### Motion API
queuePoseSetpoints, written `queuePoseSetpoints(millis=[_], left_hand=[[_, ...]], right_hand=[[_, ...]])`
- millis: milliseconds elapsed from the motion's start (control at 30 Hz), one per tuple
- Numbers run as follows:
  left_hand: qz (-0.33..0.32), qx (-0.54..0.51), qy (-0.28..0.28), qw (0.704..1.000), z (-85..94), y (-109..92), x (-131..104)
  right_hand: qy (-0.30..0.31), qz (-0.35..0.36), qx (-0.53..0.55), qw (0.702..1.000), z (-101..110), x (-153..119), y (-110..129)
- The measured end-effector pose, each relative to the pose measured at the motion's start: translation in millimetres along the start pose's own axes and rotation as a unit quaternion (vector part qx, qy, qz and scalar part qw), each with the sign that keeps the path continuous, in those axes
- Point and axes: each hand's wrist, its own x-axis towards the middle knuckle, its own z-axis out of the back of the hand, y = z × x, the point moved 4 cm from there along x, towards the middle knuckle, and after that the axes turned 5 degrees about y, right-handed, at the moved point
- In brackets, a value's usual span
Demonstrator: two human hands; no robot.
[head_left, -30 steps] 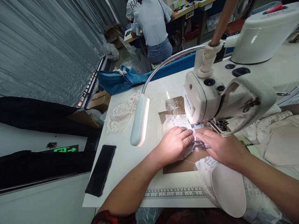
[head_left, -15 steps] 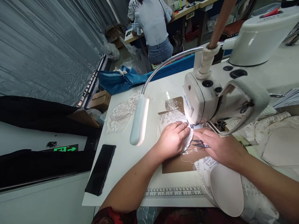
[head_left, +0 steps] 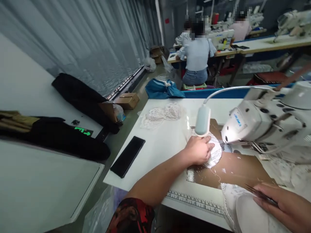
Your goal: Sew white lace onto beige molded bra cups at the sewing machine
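My left hand [head_left: 200, 150] grips a white lace bra cup [head_left: 215, 154] beside the sewing machine head [head_left: 240, 124], its fingers curled over the lace. A loose thread trails from the cup onto the brown cardboard [head_left: 233, 170] beneath. In my right hand [head_left: 279, 199] is a pair of thread snips [head_left: 259, 194], points toward the left, with fingers closed round the handles. Just below those snips lies a padded cup with lace edging [head_left: 251, 212]. The machine's needle is too small to make out.
A lamp [head_left: 203, 120] on a bendable neck hangs above my left hand. On the white table lie a black phone [head_left: 128, 156], another lace piece [head_left: 161, 115] and a printed ruler [head_left: 194, 203]. More lace is heaped at right. People sit at machines farther back.
My right hand has moved away from the machine toward the lower right with the snips. The lace cup, under my left hand, now sits apart from the needle area. The view has swung rightward and up.
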Motion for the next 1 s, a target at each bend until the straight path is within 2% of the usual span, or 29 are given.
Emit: queuePoseSetpoints(millis=[33, 100, 133, 200, 267, 333, 367, 400, 467, 533, 600, 633, 700, 767, 833, 933, 1000], left_hand=[[0.017, -0.001, 0.023, 1.0, 4.7, 0.0, -4.1], [0.055, -0.014, 0.068, 0.996, 13.3, 2.8, -14.8], [0.075, -0.024, 0.087, 0.993, 16.6, 6.1, -21.7], [0.118, -0.044, 0.112, 0.986, 21.2, 17.7, -38.4], [0.152, -0.051, 0.116, 0.98, 24.9, 34.9, -58.2], [0.183, -0.044, 0.093, 0.978, 32.5, 56.7, -79.0], [0.203, -0.037, 0.069, 0.976, 39.5, 69.3, -89.1], [0.229, -0.027, 0.037, 0.972, 49.1, 82.5, -98.5], [0.287, 0.003, -0.048, 0.957, 75.3, 109.8, -114.4], [0.334, 0.035, -0.134, 0.932, 103.8, 135.1, -124.3], [0.357, 0.055, -0.189, 0.913, 123.5, 155.9, -126.2], [0.361, 0.057, -0.198, 0.909, 127.4, 164.3, -124.4], [0.361, 0.047, -0.179, 0.914, 121.8, 176.3, -117.4], [0.352, 0.024, -0.134, 0.926, 104.0, 180.6, -110.5], [0.336, 0.003, -0.095, 0.937, 84.9, 175.8, -107.7], [0.282, -0.02, -0.051, 0.958, 69.3, 150.1, -108.4], [0.211, -0.038, -0.012, 0.977, 67.8, 119.9, -105.6]], right_hand=[[0.036, 0.018, 0.003, 0.999, -9.5, -0.5, -5.9], [-0.019, 0.013, -0.022, 0.999, -13.7, 5.5, -16.6], [-0.024, 0.016, -0.026, 0.999, -15.3, 12.3, -16.9], [-0.034, 0.022, -0.018, 0.999, -15.1, 32.4, -3.9], [-0.02, 0.062, 0.015, 0.998, -15.2, 59.5, 28.9], [-0.052, 0.078, 0.033, 0.995, -12.6, 91.9, 69.0], [-0.048, 0.1, 0.036, 0.993, -13.3, 110.1, 90.0], [-0.052, 0.113, 0.03, 0.992, -13.6, 129.4, 108.4], [-0.105, 0.138, 0.026, 0.985, -10.2, 170.0, 136.0], [-0.131, 0.127, 0.022, 0.983, -8.5, 213.0, 148.6], [-0.144, 0.142, 0.01, 0.979, -9.0, 251.5, 153.0], [-0.137, 0.144, 0.003, 0.98, -11.3, 267.1, 152.1], [-0.112, 0.141, -0.011, 0.984, -19.1, 285.7, 145.3], [-0.072, 0.132, -0.025, 0.988, -29.2, 282.8, 134.0], [-0.029, 0.128, -0.033, 0.991, -36.4, 258.0, 120.8], [0.014, 0.13, -0.034, 0.991, -33.5, 192.4, 103.3], [0.022, 0.136, -0.051, 0.989, -24.5, 141.8, 95.5]])
